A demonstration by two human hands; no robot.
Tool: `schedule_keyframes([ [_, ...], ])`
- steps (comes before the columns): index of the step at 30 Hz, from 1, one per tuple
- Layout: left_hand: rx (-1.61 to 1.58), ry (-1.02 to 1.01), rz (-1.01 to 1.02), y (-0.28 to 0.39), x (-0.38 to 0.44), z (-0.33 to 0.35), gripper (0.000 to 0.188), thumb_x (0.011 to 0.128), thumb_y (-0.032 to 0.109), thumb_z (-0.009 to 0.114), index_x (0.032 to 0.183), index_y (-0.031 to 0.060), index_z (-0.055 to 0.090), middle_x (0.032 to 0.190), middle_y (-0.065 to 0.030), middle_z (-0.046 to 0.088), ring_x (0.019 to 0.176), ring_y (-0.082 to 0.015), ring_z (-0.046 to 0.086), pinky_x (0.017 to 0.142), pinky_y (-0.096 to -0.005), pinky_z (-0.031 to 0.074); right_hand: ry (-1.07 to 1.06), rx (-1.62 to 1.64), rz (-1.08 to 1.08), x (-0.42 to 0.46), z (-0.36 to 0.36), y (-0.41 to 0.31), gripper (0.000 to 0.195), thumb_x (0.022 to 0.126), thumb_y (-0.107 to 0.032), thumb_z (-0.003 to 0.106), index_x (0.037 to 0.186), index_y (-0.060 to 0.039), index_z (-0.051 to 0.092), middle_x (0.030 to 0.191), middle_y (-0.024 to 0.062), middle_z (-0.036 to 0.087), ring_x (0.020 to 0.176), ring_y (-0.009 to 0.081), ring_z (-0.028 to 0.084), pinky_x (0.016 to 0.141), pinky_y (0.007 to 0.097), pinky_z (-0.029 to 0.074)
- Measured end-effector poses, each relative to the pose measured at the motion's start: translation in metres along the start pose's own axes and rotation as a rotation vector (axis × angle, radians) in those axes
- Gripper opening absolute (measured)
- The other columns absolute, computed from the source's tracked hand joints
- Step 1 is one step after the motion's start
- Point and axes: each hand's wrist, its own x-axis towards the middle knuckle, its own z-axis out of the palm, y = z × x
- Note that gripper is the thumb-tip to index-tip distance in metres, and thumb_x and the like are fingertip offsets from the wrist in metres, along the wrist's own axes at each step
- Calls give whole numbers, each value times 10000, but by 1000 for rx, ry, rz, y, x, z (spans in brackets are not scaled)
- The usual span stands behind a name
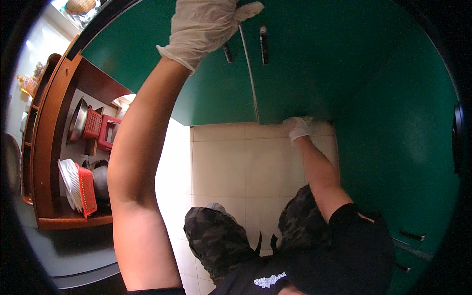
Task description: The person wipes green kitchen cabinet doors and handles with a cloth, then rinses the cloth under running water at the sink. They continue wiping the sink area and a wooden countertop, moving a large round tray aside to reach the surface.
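Observation:
My left hand (206,27), in a thin whitish glove, reaches up in front of the green left cabinet door (210,84). Its thumb points to the right, and the picture's top edge cuts off the fingers. Just below that hand is the dark door handle (228,52). A second dark handle (263,46) is on the green right cabinet door (295,77). Low down, my right hand (298,127), also gloved, is at this door's bottom edge. Blur hides its fingers, and I cannot tell whether it grips the edge.
Green drawers with handles (412,234) stand at right. On the left, a brown wooden shelf unit (55,132) holds a metal bowl (78,121), a red basket (85,191) and a white colander (70,184). Beige floor tiles (217,166) lie below.

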Motion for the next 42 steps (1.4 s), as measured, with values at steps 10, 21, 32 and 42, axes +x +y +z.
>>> schedule_keyframes([
  [10,-93,86,146,-21,-1,-5,806,947,459,592,1607,165,233,1628,-168,273,1481,-358,316,1186,-625,198,-1,613,-300,-78,47,-228,354,989,-207,552,1287,-23,604,1262,182,616,1187,294,584,974,414,511],
  [21,-435,265,70,-45,-19,-15,552,991,412,582,1501,257,443,1488,-153,476,1393,-321,432,1192,-550,267,-489,1643,-775,-124,-45,-262,412,931,-140,564,1328,-32,550,1313,161,592,1210,294,582,1023,432,502],
  [32,-2343,542,-1198,3,-176,-54,484,978,352,658,1351,82,510,1230,-80,605,1118,-213,608,932,-356,538,417,-482,-1377,-236,-77,-343,639,909,-258,653,1474,-56,435,937,198,641,871,365,647,835,434,536],
  [42,-1256,747,-707,-70,-168,10,386,1014,328,566,1306,76,547,1044,-85,648,883,-200,677,756,-315,613,1681,-649,-1079,-188,-233,-359,656,1014,-531,496,1516,-115,426,1413,235,513,1325,370,491,1191,509,294],
])
